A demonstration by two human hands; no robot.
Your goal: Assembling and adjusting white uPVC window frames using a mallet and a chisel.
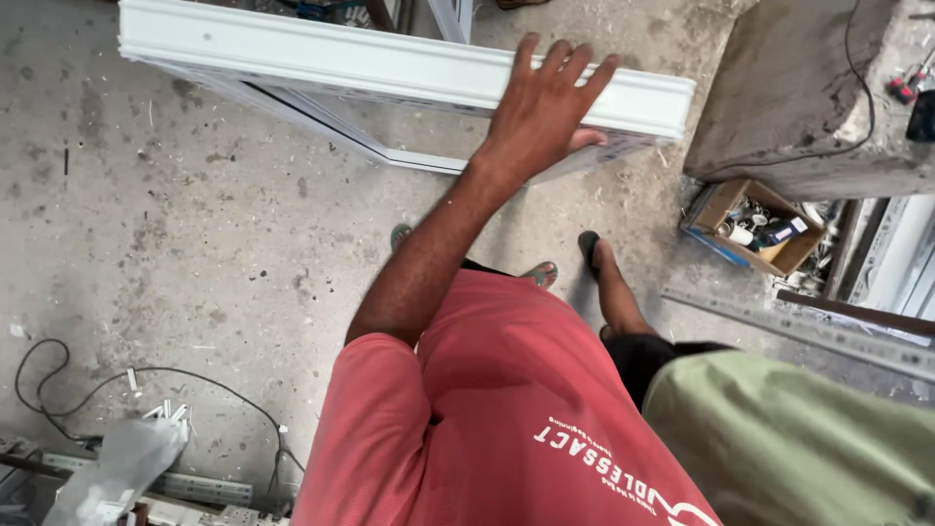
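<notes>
— Pressing on what, exactly?

— The left hand (545,102) lies flat, fingers spread, thumb tucked underneath, on the top rail of a white window frame (390,63) standing on the concrete floor (195,244). The rail's long axis runs crosswise under the palm, mostly off to the hand's left.

— And the right hand?

— Out of view. Right of the hand, a cardboard box (755,224), probably of fittings.

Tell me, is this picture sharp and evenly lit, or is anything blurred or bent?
Head view: soft, even daylight with only faint shadows on the concrete floor; the left hand and white window frame look sharp; the green sleeve at the edge is slightly soft; the wide lens bends straight lines a little.
</notes>
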